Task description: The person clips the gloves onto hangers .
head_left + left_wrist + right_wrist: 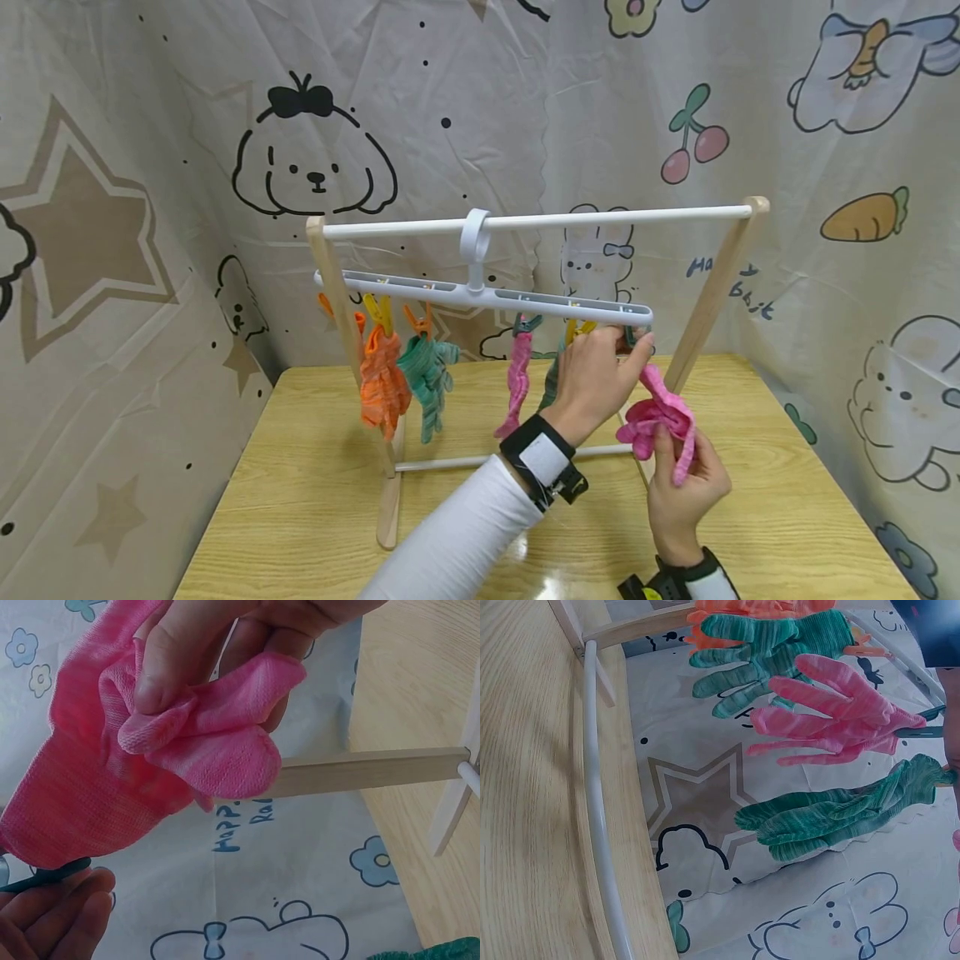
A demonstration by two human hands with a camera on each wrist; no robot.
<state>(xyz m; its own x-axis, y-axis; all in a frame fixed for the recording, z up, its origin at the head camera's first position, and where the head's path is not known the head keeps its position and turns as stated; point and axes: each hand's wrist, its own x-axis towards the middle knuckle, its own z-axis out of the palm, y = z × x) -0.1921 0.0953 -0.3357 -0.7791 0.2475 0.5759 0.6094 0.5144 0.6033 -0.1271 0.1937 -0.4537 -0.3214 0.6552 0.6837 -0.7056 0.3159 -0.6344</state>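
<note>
At the right end of the pale hanger (562, 307), my left hand (588, 379) grips a dark green clothespin (46, 874). Lower and to the right, my right hand (686, 496) pinches a small pink knitted glove (662, 415) by its finger part, thumb pressed in front. The glove stretches up toward the clothespin, its wide end right at the clothespin's tip in the left wrist view. Several gloves hang from the hanger: an orange one (384, 379), a teal one (427, 383), another pink one (517, 379) and a green one (840, 814) partly behind my left hand.
The hanger hooks over the white top rod (615, 217) of a wooden stand and tilts down to the right. A lower white rod (450, 462) joins the stand's legs on the wooden table (300, 500). Patterned cloth (480, 100) encloses the back and sides.
</note>
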